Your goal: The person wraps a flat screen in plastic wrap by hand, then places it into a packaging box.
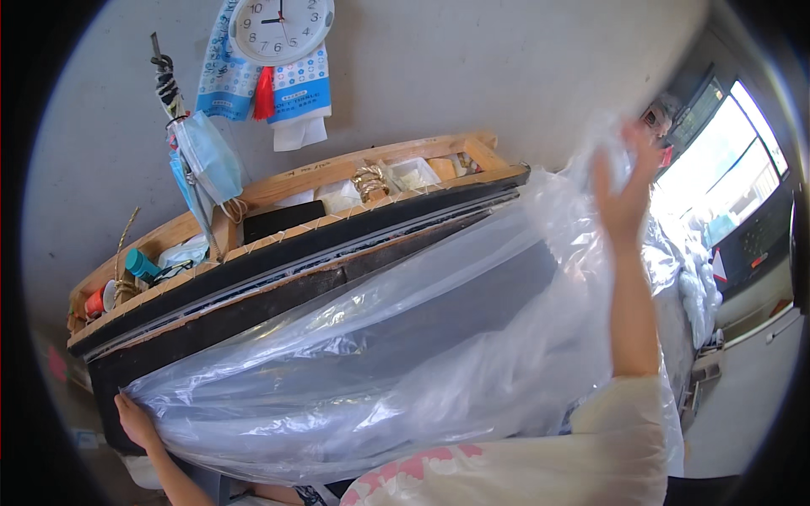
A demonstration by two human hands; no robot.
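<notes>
A large sheet of clear plastic film (363, 396) stretches across a dark, padded-looking surface (489, 278) in front of me. At the lower left, my left hand (137, 424) pinches the film's edge between thumb and fingers, beside the dark surface's left corner. My right hand (626, 190) is raised at the upper right, against a bunched, crumpled part of the film. Motion smears its fingers, so its hold on the film is unclear. Between my hands the film hangs in long, shiny folds.
Behind the surface runs a wooden tray (287, 185) holding a teal-capped bottle (141, 264), a red spool (94, 302) and coiled cord (369, 181). Face masks (207, 152) hang from an upright rod. A clock (281, 25) and tissue packs (299, 88) are on the wall. At right, more crumpled plastic (688, 270) hangs.
</notes>
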